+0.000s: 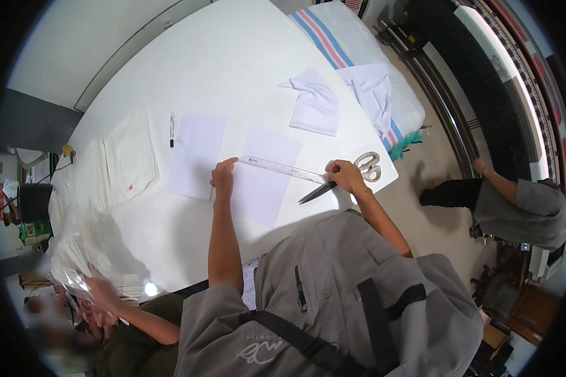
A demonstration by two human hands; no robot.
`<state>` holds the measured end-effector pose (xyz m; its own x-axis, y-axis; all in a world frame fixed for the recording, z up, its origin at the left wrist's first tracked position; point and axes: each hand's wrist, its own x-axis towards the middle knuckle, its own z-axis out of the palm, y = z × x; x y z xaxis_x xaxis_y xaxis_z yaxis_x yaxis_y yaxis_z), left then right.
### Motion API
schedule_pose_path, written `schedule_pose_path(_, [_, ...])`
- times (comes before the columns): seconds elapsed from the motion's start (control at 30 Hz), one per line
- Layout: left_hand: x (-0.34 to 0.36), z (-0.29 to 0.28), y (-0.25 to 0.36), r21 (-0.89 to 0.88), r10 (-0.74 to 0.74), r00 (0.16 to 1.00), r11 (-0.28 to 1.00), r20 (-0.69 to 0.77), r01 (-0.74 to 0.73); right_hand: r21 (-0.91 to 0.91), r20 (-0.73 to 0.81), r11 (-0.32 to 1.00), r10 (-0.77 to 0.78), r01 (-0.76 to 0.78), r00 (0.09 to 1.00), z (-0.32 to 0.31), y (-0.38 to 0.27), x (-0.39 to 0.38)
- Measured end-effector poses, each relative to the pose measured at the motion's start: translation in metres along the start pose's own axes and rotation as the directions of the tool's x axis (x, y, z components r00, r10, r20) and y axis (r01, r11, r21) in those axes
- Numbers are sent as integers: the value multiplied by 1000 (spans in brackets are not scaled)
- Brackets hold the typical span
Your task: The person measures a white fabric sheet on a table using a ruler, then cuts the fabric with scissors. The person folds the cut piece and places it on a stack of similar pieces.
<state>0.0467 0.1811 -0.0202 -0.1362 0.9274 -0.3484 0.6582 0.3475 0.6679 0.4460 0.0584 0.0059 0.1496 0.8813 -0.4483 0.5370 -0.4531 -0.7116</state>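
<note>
A clear plastic ruler [283,168] lies slantwise across a pale white sheet [264,196] that looks like cloth, on the white table [245,75]. My left hand [223,178] pinches the ruler's left end. At its other end, my right hand [344,176] grips the ruler between thumb and fingers. Scissors with grey handles [367,166] and dark blades rest at the table's right edge, partly hidden under my right hand. Left of the ruler lies a second pale sheet [198,154], and a marker pen [172,129] sits beside it.
A crumpled white cloth [314,105] lies toward the far right. White fabric stacks [122,160] cover the left side, where another person's hand [104,292] handles plastic-wrapped pieces. Beyond the right edge are a striped white bundle [358,44], a person in grey [522,210] and a large machine [478,69].
</note>
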Motion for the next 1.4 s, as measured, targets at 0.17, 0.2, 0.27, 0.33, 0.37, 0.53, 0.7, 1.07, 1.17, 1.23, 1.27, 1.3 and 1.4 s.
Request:
schedule_pose_path(0.17, [-8,-7,13,-53,0,1000,999,9,0,-15,0,1000,-2,2,1000,-5,-4,2])
schedule_pose_path(0.2, [-9,-7,16,-52,-3,1000,999,15,4,-3,12,1000,-2,2,1000,-6,-3,5])
schedule_pose_path(0.27, [-12,-6,24,-49,-11,1000,999,27,12,-21,14,1000,-3,3,1000,-6,2,3])
schedule_pose_path(0.33, [-10,-4,16,-68,10,1000,998,8,-9,-30,21,999,-13,14,1000,-5,0,3])
schedule_pose_path(0.37, [-9,-3,12,-78,20,1000,997,-2,-20,-33,21,999,-16,17,1000,-5,-1,3])
schedule_pose_path(0.53, [3,-2,4,-159,9,999,987,32,-3,8,43,999,-40,40,998,-12,3,4])
schedule_pose_path(0.7, [7,2,-7,-128,38,999,991,-23,-40,18,100,998,-62,60,993,-19,-1,4])
schedule_pose_path(1.07, [-68,7,-11,-10,223,811,962,-540,-271,375,375,921,-47,-105,926,-55,-10,3])
schedule_pose_path(1.17, [-112,14,-44,140,196,634,980,-748,-138,408,358,911,-102,-57,928,-64,-5,5])
schedule_pose_path(1.23, [-142,17,-78,219,158,536,974,-829,51,519,300,853,-121,-55,946,-69,-2,5])
schedule_pose_path(1.27, [-158,24,-74,141,38,528,978,-848,155,565,262,824,-124,-48,957,-75,2,9])
schedule_pose_path(1.3, [-170,28,-74,146,2,517,960,-856,237,569,230,821,-116,-37,966,-82,6,10])
schedule_pose_path(1.4, [-190,34,-75,182,-33,532,920,-846,347,576,99,817,-93,19,991,-107,8,20])
